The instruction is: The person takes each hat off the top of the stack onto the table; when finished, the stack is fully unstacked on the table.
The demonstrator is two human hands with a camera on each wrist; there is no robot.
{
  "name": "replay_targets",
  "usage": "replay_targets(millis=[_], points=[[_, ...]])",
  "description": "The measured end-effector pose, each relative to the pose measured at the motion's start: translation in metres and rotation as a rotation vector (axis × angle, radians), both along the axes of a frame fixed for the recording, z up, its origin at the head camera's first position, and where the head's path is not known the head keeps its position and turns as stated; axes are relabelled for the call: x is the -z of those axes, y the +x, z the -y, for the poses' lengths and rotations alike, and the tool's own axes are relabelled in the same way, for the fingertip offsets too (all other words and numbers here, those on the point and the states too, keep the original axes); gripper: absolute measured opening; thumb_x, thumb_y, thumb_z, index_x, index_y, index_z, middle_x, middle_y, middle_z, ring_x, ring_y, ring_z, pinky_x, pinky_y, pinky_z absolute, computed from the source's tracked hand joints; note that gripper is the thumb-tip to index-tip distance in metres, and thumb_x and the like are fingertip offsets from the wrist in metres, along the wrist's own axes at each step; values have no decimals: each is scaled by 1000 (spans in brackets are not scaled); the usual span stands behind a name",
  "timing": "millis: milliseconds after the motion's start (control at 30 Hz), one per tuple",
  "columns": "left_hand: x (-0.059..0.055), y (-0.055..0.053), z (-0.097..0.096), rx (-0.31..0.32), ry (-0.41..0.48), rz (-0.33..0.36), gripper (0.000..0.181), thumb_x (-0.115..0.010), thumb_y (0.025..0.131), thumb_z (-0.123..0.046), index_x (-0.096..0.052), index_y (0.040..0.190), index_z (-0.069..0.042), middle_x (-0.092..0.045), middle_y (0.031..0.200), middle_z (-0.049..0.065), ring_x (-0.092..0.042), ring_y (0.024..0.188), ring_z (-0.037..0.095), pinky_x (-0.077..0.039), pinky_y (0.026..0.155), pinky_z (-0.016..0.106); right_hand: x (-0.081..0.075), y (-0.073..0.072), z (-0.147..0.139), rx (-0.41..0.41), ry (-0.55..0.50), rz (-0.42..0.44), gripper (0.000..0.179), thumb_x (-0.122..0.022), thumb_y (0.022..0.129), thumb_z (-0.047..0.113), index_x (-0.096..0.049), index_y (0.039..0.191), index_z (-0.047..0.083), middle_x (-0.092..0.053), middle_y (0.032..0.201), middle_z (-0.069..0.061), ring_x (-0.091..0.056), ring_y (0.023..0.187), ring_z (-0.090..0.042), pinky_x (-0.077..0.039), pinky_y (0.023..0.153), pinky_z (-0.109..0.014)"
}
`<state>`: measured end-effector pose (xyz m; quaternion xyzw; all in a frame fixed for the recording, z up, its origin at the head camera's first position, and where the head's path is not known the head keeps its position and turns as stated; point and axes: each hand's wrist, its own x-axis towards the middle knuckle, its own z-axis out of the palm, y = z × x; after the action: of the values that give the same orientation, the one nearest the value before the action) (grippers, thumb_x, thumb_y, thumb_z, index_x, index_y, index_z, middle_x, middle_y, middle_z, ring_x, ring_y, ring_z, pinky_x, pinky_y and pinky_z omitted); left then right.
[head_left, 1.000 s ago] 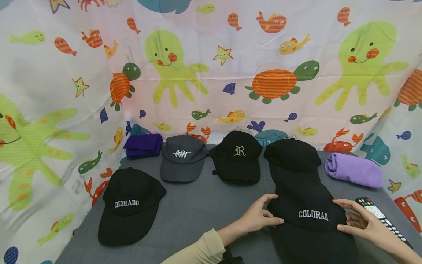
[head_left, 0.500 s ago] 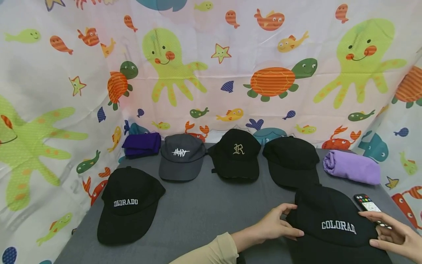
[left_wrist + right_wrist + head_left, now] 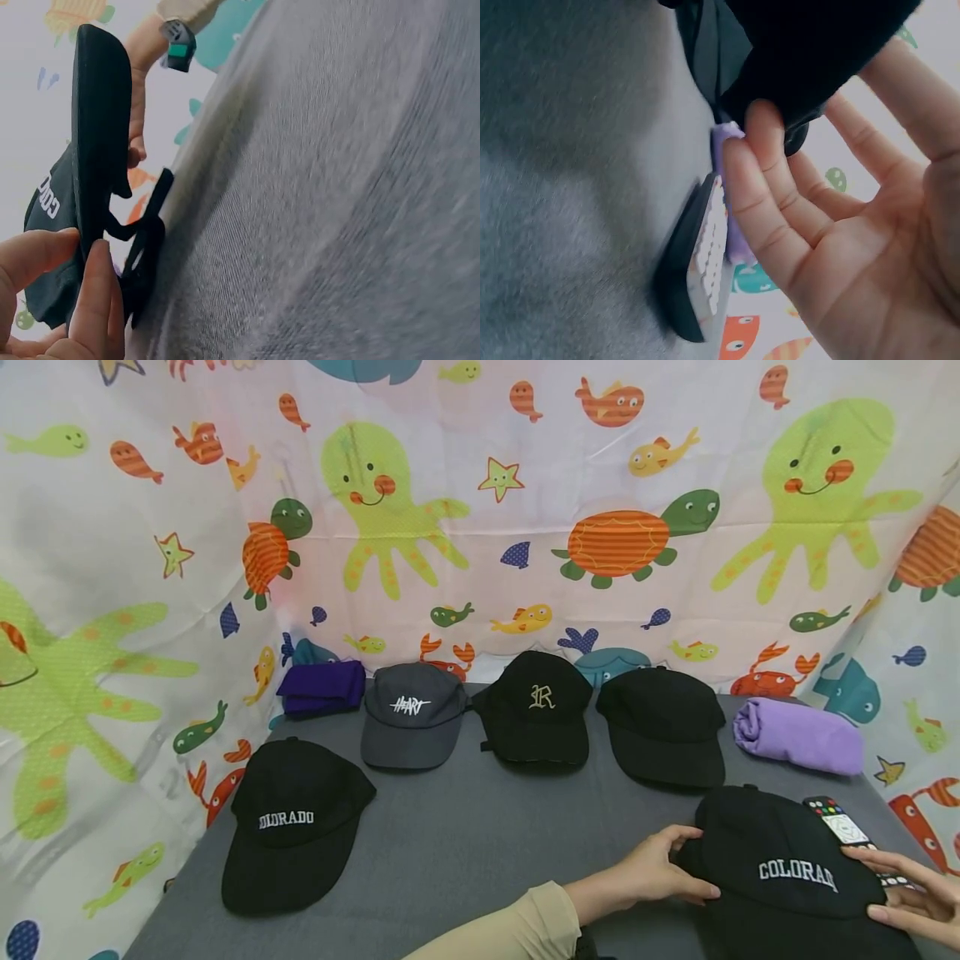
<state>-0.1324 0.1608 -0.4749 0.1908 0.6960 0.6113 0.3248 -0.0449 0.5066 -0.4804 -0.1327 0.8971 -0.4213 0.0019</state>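
A black baseball cap with white COLORADO-style lettering is held between both hands at the table's right front. Its left side is pinched by my left hand; in the left wrist view thumb and fingers meet at the cap's edge, and a back strap dangles near the cloth. My right hand grips the opposite side, with thumb and fingers spread around the cap's edge. In the right wrist view the cap is raised off the table at that side. The lower brim runs out of the head view.
A remote control lies partly behind the held cap. At the back stand a grey cap, a black R cap, a plain black cap, purple cloth and a lilac roll. Another COLORADO cap sits at left.
Both hands have carried the cap to the right and toward the person, uncovering the plain black cap's brim and covering part of the remote control. The other caps stay in place.
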Motion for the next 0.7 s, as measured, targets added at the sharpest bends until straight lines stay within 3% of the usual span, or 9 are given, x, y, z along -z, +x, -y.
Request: replay_targets(millis=[100,200,333,367,500,633,700], points=[[5,-4,-6,-8,-31,-41,63,-75,77,-6,-48,130,-25,-47,117,-3,-66,68,9,-46,78,18,6,0,2,94,88,-17,69,-66,80,-5,-36,140,11,-38,111,36,-58,60,-11,-45,48,-27],[8,-6,-10,-20,-127,-136,65,-77,76,-13,-46,132,-25,-48,118,-2,-64,78,5,-45,78,18,10,-1,3,167,152,32,69,-67,82,2,-32,141,4,-30,108,40,-54,57,-12,-42,49,-26],[8,-5,-13,-9,-257,-252,69,-77,76,-23,-43,136,-26,-43,123,-2,-56,88,0,-44,78,17,14,-4,2,161,139,105,66,-64,86,6,-32,142,16,-23,110,46,-60,65,-11,-48,56,-24],[7,-5,-14,2,-268,-265,70,-77,77,-23,-41,137,-25,-42,124,-1,-57,82,-2,-44,76,16,15,-5,2,146,131,102,66,-63,86,5,-32,142,20,-23,111,47,-60,66,-11,-48,57,-23],[5,-5,-18,53,-357,-393,75,-76,77,-30,-37,141,-21,-40,124,-4,-53,87,-5,-44,74,12,15,-4,0,101,110,94,68,-61,87,2,-30,138,36,-23,113,49,-61,67,-9,-47,55,-23],[4,-8,-21,93,-467,-561,79,-76,76,-36,-37,142,-20,-41,125,-6,-45,101,-4,-41,77,9,13,-6,1,57,115,112,72,-60,88,3,-24,138,40,-19,112,50,-61,67,-6,-45,52,-24],[4,-9,-22,108,-489,-594,79,-76,75,-37,-37,142,-20,-41,125,-6,-45,101,-5,-40,77,8,10,-7,2,44,125,135,73,-60,88,5,-22,141,38,-16,110,51,-62,68,-4,-46,53,-24]])
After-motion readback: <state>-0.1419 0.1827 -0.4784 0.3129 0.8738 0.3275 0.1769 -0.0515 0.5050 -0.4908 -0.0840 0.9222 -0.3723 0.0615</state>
